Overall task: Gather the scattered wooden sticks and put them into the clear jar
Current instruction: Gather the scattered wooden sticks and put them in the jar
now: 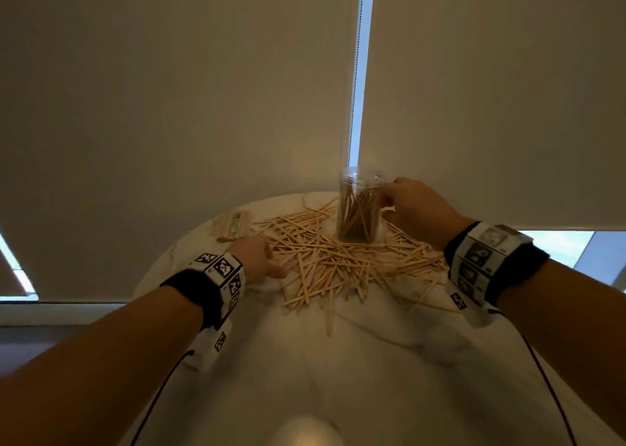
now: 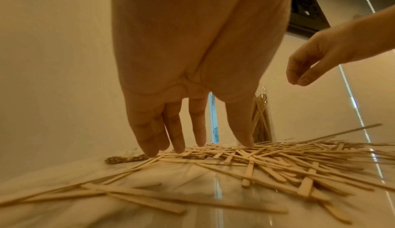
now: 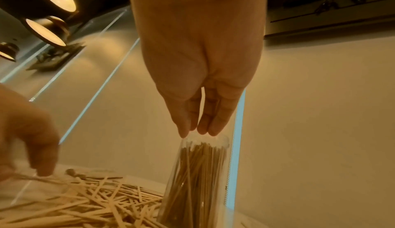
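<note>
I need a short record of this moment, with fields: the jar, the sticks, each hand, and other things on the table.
jar: clear jar stands upright at the far side of the table, open on top, already holding many sticks
sticks: wooden sticks lie scattered in a pile in front of and around the jar
left hand: left hand has straight fingers, tips touching the pile
right hand: right hand is at the jar's rim, fingers together, holding nothing visible
other: a small packet lies left of the pile
</note>
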`<state>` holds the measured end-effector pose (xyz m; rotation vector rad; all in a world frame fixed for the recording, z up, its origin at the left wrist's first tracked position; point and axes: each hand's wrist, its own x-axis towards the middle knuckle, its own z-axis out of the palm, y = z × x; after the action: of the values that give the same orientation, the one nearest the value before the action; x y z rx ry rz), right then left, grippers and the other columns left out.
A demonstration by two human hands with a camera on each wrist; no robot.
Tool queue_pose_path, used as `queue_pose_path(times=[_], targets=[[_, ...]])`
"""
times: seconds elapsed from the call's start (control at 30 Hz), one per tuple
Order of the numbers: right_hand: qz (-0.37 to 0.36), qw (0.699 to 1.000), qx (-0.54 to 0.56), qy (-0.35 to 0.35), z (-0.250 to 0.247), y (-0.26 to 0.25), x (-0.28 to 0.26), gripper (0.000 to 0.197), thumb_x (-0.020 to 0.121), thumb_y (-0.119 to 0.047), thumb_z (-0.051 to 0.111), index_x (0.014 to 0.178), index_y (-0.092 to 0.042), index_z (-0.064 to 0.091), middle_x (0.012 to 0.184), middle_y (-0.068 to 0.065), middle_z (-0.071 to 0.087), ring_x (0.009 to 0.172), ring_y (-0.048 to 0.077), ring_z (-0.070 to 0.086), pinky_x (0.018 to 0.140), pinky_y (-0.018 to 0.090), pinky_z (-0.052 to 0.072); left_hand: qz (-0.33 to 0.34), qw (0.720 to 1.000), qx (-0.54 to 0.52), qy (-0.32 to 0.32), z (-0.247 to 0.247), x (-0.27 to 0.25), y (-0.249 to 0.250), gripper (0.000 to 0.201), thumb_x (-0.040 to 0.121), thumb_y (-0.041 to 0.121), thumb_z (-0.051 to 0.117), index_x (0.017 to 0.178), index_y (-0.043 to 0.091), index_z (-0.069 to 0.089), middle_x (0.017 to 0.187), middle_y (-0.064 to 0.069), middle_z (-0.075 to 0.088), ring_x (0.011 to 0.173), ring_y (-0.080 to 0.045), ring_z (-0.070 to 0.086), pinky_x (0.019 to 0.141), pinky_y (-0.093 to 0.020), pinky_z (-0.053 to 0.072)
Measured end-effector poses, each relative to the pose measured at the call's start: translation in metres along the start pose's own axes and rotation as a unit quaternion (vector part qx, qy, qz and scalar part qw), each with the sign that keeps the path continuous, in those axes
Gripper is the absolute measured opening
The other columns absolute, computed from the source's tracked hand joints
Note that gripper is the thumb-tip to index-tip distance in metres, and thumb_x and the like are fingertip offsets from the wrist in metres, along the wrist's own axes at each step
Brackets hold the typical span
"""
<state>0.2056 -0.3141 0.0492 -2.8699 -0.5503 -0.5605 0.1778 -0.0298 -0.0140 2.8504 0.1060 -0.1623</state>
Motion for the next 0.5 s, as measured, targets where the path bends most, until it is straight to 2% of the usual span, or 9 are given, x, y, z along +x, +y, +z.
queue_pose_path(times=[0.07, 0.17, 0.23, 0.3, 0.37, 0.43, 0.5], targets=[[0.053, 0.998, 0.018, -0.038, 0.003, 0.003, 0.002, 0.012, 0.089, -0.019, 0.067, 0.097, -0.01, 0.068, 0.097, 0.009, 0.067, 0.092, 0.026, 0.062, 0.074, 0.029, 0.044, 0.003, 1.0, 0.004, 0.002, -0.001, -0.003, -0.004, 0.059, 0.082, 0.052, 0.073, 0.126, 0.014, 0.062, 0.126, -0.005, 0.063, 0.114, -0.022, 0.059, 0.09, -0.028, 0.045], [0.118, 0.974, 0.003, -0.194, 0.017, 0.007, -0.002, 0.031, 0.09, -0.04, 0.068, 0.092, -0.009, 0.071, 0.091, 0.006, 0.071, 0.084, 0.021, 0.065, 0.068, 0.027, 0.046, 0.006, 1.0, 0.012, -0.003, -0.001, -0.002, -0.009, 0.057, 0.081, 0.049, 0.075, 0.126, 0.015, 0.063, 0.128, -0.005, 0.062, 0.114, -0.021, 0.059, 0.093, -0.029, 0.048], [0.132, 0.948, -0.03, -0.287, 0.035, 0.008, -0.008, 0.047, 0.088, -0.057, 0.064, 0.085, -0.01, 0.068, 0.083, 0.004, 0.068, 0.075, 0.02, 0.062, 0.065, 0.027, 0.046, -0.005, 0.999, 0.049, -0.012, -0.002, 0.0, -0.012, 0.067, 0.079, 0.052, 0.076, 0.132, 0.016, 0.057, 0.137, -0.005, 0.056, 0.121, -0.023, 0.055, 0.1, -0.033, 0.046], [0.119, 0.927, -0.088, -0.346, 0.049, 0.008, -0.013, 0.061, 0.08, -0.069, 0.063, 0.092, -0.01, 0.067, 0.091, 0.005, 0.066, 0.083, 0.022, 0.061, 0.069, 0.03, 0.045, -0.032, 0.994, 0.107, -0.019, -0.002, 0.005, -0.019, 0.085, 0.073, 0.066, 0.074, 0.139, 0.018, 0.05, 0.141, -0.006, 0.051, 0.126, -0.026, 0.05, 0.103, -0.035, 0.043], [0.111, 0.919, -0.093, -0.366, 0.057, 0.007, -0.015, 0.067, 0.073, -0.072, 0.068, 0.099, -0.01, 0.068, 0.096, 0.005, 0.067, 0.087, 0.023, 0.062, 0.07, 0.03, 0.044, -0.057, 0.987, 0.146, -0.043, -0.001, 0.008, -0.027, 0.088, 0.069, 0.074, 0.07, 0.133, 0.015, 0.054, 0.125, -0.007, 0.058, 0.113, -0.024, 0.055, 0.091, -0.032, 0.046], [0.101, 0.922, -0.072, -0.366, 0.057, 0.003, -0.016, 0.057, 0.074, -0.067, 0.071, 0.088, -0.012, 0.067, 0.083, 0.002, 0.065, 0.074, 0.019, 0.058, 0.063, 0.028, 0.042, -0.056, 0.985, 0.147, -0.073, 0.001, 0.01, -0.028, 0.079, 0.074, 0.072, 0.068, 0.123, 0.01, 0.061, 0.106, -0.005, 0.061, 0.094, -0.022, 0.057, 0.078, -0.03, 0.046], [0.083, 0.929, -0.077, -0.353, 0.058, -0.003, -0.016, 0.044, 0.079, -0.058, 0.072, 0.073, -0.017, 0.06, 0.071, -0.001, 0.055, 0.065, 0.016, 0.05, 0.056, 0.027, 0.039, -0.027, 0.989, 0.129, -0.074, 0.003, 0.009, -0.022, 0.07, 0.078, 0.064, 0.07, 0.12, 0.009, 0.063, 0.113, -0.008, 0.064, 0.096, -0.022, 0.061, 0.081, -0.031, 0.049]])
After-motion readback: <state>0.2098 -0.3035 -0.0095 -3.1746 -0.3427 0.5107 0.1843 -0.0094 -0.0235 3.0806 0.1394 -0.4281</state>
